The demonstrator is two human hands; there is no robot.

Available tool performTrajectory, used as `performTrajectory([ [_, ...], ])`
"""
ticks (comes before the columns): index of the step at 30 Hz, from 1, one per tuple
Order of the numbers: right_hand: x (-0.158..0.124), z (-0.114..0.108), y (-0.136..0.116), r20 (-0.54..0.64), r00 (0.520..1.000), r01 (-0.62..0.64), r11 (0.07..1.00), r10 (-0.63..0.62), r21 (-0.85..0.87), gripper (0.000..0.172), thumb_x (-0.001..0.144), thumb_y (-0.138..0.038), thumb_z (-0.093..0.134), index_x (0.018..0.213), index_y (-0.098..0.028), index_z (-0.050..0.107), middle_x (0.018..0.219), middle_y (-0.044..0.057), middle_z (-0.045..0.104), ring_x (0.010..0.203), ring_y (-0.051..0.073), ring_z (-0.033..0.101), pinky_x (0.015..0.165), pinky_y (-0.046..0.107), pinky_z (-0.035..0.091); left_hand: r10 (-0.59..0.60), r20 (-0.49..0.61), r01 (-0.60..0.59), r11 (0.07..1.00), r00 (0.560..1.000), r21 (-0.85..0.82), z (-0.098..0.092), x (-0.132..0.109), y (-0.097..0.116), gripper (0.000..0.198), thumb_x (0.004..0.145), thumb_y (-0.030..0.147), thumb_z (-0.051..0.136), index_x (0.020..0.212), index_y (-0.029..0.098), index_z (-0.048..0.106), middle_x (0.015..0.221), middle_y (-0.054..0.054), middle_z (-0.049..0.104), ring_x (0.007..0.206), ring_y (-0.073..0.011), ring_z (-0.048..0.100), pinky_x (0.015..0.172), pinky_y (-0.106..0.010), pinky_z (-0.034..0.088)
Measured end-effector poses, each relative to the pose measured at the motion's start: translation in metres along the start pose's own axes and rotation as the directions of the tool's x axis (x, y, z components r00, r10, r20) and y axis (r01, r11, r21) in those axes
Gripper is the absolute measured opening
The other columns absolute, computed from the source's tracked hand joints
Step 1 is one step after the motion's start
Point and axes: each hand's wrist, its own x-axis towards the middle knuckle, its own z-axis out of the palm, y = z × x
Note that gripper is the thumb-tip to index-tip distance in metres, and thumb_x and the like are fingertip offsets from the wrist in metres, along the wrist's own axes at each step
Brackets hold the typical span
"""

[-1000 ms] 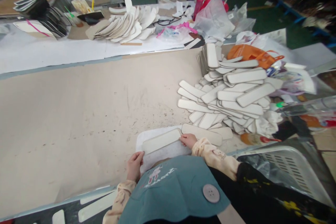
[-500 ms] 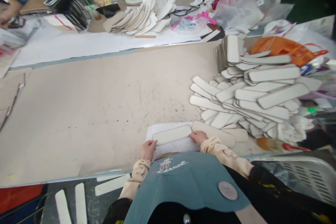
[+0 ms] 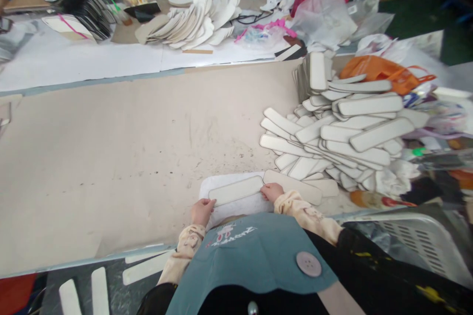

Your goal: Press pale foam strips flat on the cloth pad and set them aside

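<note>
Worktable (image 3: pixel 111 147): covered with a beige sheet that is marked by dark scuffs and specks.
Far bench (image 3: pixel 111 56): topped with white sheeting; it is set along the worktable's far edge.
Apron (image 3: pixel 251 256): worn at the near edge, in blue-green, with a white print.
Heap of strips (image 3: pixel 342 133): piled at the right of the worktable, with pale, dark-edged pieces crossed over one another at many angles.
Slotted basket (image 3: pixel 424 248): placed at the near right, with clear plastic held inside.
Far pile (image 3: pixel 192 19): made up of curved pale pieces, fanned and overlapped on the far bench.
Orange bag (image 3: pixel 380 71): crumpled behind the heap of strips.
White pad (image 3: pixel 240 205): laid on the worktable, just in front of the apron.
Beige strip (image 3: pixel 291 187): laid beside the white pad, its left end near the right hand (image 3: pixel 272 192).
Held strip (image 3: pixel 236 191): kept lengthwise over the white pad, its right end slightly farther off; whether the pad is touched cannot be told.
Right-hand grip: closed at the fingertips, by which the held strip's right end is pinched.
Left-hand grip: narrowed likewise; the strip's left end is pinched by the left hand (image 3: pixel 202 211).
Button (image 3: pixel 309 264): fixed to the apron, large and pale.
</note>
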Motion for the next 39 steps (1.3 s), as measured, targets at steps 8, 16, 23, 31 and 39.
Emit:
performTrajectory([
  [8,0.006,0.003,0.001,-0.034,0.999,-0.034,0.998,0.036,0.058,0.018,0.071,-0.023,0.050,0.066,-0.015,0.065,0.056,0.002,0.063,0.050,0.011,0.058,0.051,0.017,0.042,0.021,0.005,-0.021,0.999,1.000,0.040,0.001,0.002,0.000,0.041,0.067,0.058,0.050,0.074,0.020,0.065,0.060,-0.002,0.067,0.065,-0.0206,0.062,0.059,-0.029,0.038],
  [16,0.011,0.007,0.004,-0.020,0.999,-0.048,0.994,0.050,0.096,0.018,0.071,-0.023,0.049,0.064,-0.015,0.064,0.056,0.002,0.063,0.049,0.010,0.057,0.047,0.017,0.042,0.037,-0.024,-0.035,0.994,0.999,0.099,0.001,-0.002,0.006,0.039,0.070,0.056,0.047,0.073,0.021,0.062,0.059,-0.002,0.066,0.068,-0.0222,0.062,0.061,-0.031,0.037],
  [23,0.013,0.007,0.005,-0.020,0.998,-0.056,0.995,0.058,0.083,0.018,0.072,-0.023,0.050,0.066,-0.014,0.064,0.057,0.003,0.063,0.049,0.010,0.057,0.047,0.017,0.042,0.028,-0.023,-0.026,0.994,0.999,0.108,0.001,-0.003,0.007,0.037,0.071,0.055,0.047,0.073,0.021,0.062,0.058,-0.003,0.066,0.069,-0.0222,0.062,0.062,-0.031,0.037],
  [31,0.012,0.007,0.005,-0.015,0.999,-0.046,0.998,0.047,0.048,0.020,0.073,-0.024,0.048,0.068,-0.015,0.065,0.060,0.003,0.065,0.049,0.011,0.058,0.048,0.018,0.043,0.043,-0.017,-0.041,0.994,0.999,0.098,0.000,-0.001,0.005,0.037,0.070,0.054,0.049,0.073,0.020,0.062,0.058,-0.002,0.066,0.067,-0.0212,0.062,0.062,-0.030,0.038],
  [39,0.007,0.002,-0.002,-0.025,0.999,-0.043,0.999,0.043,-0.001,0.022,0.073,-0.024,0.047,0.069,-0.015,0.067,0.060,0.003,0.066,0.049,0.010,0.057,0.051,0.018,0.042,0.048,-0.024,-0.045,0.993,0.999,0.113,0.000,0.000,0.004,0.039,0.069,0.055,0.049,0.074,0.020,0.064,0.057,-0.003,0.066,0.068,-0.0223,0.062,0.062,-0.031,0.039],
])
